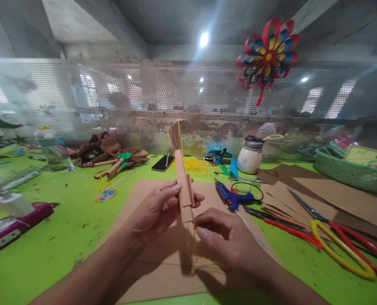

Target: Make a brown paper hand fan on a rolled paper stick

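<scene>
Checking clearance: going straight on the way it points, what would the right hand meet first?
Likely the yellow strands at the lower end of the paper roll; the right hand has its fingertips right beside them, perhaps touching. Depth is unclear here.

Behind the bright green counter (70,216) stands a grey perforated screen (175,91), beneath a concrete ceiling (169,21) with a white light (204,40).

1. Left hand (158,206), over the sheet (150,273): bare; short thumbnail (176,187).
2. Left forearm (101,257), at the sheet's left edge: bare, tapering to wrist.
3. Right hand (228,237), over the sheet: bare.
4. Right forearm (272,273), at the sheet's right edge: bare.
</scene>
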The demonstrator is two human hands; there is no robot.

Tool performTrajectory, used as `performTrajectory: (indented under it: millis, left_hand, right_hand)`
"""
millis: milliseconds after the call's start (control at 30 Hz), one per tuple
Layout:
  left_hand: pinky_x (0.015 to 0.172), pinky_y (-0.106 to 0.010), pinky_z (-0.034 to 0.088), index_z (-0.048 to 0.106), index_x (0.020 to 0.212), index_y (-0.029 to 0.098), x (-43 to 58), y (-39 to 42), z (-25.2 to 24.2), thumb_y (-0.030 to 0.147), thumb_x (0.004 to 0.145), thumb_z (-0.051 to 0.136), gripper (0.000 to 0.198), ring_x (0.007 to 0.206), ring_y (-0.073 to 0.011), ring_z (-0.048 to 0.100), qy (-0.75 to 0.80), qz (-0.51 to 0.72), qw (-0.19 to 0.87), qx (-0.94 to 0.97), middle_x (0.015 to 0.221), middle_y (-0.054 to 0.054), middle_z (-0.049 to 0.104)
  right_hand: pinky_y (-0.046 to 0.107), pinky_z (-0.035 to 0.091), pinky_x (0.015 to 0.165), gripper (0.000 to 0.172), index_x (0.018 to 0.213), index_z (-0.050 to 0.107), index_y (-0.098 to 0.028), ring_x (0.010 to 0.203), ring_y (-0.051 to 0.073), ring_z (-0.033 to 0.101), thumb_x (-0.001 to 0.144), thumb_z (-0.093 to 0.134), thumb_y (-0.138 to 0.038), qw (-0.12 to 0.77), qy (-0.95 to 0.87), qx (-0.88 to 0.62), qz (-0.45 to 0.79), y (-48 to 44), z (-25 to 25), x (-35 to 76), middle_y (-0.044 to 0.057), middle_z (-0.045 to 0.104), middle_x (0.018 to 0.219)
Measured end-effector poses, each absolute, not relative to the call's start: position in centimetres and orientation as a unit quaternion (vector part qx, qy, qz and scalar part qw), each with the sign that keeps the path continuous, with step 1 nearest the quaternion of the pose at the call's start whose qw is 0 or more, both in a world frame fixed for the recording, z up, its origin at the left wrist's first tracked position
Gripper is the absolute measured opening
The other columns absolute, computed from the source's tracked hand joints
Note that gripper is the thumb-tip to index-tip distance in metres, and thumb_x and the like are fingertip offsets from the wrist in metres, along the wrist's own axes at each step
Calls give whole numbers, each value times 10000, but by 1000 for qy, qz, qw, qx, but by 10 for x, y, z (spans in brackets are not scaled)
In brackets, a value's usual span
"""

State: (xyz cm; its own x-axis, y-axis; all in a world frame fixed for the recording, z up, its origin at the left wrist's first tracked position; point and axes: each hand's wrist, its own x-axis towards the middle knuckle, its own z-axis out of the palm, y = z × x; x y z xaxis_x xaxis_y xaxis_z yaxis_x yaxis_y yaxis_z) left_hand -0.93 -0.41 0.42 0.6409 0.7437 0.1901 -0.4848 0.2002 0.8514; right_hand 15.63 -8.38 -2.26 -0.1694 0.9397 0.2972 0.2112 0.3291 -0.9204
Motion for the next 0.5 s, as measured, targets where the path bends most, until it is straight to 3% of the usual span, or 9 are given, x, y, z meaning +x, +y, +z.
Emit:
performTrajectory:
  millis: [133, 300, 500]
  left_hand:
    - [768, -333, 535, 625, 1043, 100, -8, -6, 4, 174, 873, 518, 215, 852, -223, 680, 149, 385, 771, 486, 869, -133, 726]
    - [785, -333, 521, 594, 1084, 127, -6, -4, 1, 177, 865, 540, 232, 862, -213, 669, 154, 360, 767, 508, 871, -108, 709]
    - [814, -349, 496, 578, 1071, 133, -5, -2, -7, 162, 842, 585, 231, 911, -224, 650, 116, 345, 767, 528, 943, -127, 694]
  right_hand:
    - [355, 456, 754, 281, 960, 665, -118, 843, 214, 583, 770, 631, -321, 488, -613, -394, 481, -85, -23, 152, 106, 647, 908]
    - [332, 450, 712, 322, 932, 669, -112, 751, 172, 564, 738, 679, -368, 499, -563, -366, 548, -89, -21, 150, 88, 647, 863]
    - [228, 374, 524, 378, 661, 598, -122, 533, 85, 463, 753, 655, -484, 493, -531, -414, 552, -85, -25, 147, -6, 544, 599]
